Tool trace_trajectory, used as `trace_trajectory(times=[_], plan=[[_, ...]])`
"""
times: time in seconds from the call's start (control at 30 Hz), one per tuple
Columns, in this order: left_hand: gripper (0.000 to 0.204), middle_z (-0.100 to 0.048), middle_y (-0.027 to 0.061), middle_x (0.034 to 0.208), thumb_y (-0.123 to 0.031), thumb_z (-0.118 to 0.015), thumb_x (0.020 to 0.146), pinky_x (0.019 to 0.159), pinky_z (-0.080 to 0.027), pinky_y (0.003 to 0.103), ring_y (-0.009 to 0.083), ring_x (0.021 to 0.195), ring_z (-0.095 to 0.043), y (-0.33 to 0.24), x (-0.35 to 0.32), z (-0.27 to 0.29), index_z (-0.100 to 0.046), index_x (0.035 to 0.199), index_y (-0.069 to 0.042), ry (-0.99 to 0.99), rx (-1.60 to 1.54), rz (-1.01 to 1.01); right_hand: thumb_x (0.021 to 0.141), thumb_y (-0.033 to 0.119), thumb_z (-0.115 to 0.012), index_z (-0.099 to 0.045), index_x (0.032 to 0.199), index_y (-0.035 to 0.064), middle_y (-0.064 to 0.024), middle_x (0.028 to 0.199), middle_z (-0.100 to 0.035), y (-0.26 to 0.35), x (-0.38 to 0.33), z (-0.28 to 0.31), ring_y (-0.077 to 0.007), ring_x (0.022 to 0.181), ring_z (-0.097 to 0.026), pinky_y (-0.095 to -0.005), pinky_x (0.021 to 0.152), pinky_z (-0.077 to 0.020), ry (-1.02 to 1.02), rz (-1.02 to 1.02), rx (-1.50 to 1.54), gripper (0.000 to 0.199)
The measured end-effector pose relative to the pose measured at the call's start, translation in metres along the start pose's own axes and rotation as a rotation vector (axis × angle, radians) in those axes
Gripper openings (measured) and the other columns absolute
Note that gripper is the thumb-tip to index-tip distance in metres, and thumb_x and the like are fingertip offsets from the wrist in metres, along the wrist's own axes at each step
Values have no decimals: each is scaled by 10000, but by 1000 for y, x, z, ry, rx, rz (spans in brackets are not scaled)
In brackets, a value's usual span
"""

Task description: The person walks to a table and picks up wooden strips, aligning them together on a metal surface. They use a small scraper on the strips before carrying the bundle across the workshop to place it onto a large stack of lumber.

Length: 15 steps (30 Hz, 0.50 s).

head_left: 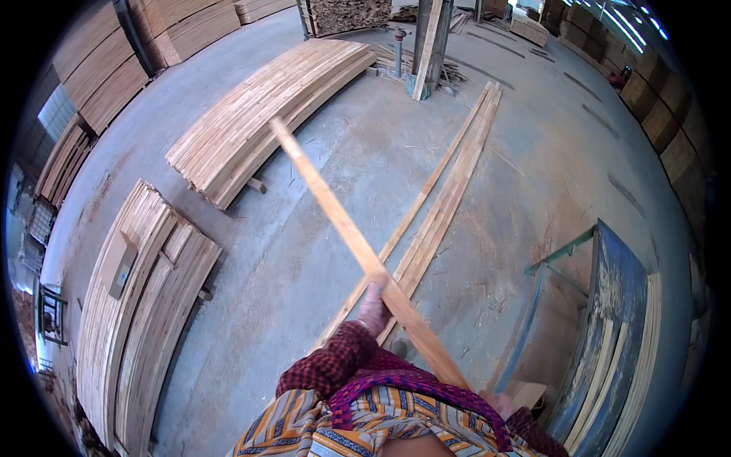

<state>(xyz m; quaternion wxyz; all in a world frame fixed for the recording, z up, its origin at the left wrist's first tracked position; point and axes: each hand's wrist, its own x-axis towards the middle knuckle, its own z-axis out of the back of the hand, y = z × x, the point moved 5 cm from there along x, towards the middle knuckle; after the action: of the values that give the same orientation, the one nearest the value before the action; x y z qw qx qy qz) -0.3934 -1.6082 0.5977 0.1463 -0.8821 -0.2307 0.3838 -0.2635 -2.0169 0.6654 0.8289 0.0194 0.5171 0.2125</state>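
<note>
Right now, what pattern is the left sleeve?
Dark red and black check; the left sleeve shows best in the head view.

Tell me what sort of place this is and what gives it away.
Probably a timber warehouse or woodworking shop: long boards lie in a low stack on the floor, taller wood stacks stand behind, and the left hand grips a long plank.
</note>
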Motion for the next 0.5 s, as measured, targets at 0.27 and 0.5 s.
trace_trajectory(times=[0.27,0.5], plan=[[969,-600,194,1285,-600,-783,787,1059,-482,561,377,1206,-585,-232,93,-16,-416,1456,-1,-26,-228,-403,1034,461,-523,-732,1181,33,-195,1116,-756,256,134,205,-269,992,-714,-378,935,-530,27,397,-300,499],[872,-614,171,1228,-546,-783,809,988,-546,526,348,1123,-631,-425,183,32,-437,1421,-30,-219,-372,-669,1018,543,-492,-714,1276,98,-206,1193,-738,516,260,311,-335,1148,-688,-395,1026,-502,100,376,-337,560]])
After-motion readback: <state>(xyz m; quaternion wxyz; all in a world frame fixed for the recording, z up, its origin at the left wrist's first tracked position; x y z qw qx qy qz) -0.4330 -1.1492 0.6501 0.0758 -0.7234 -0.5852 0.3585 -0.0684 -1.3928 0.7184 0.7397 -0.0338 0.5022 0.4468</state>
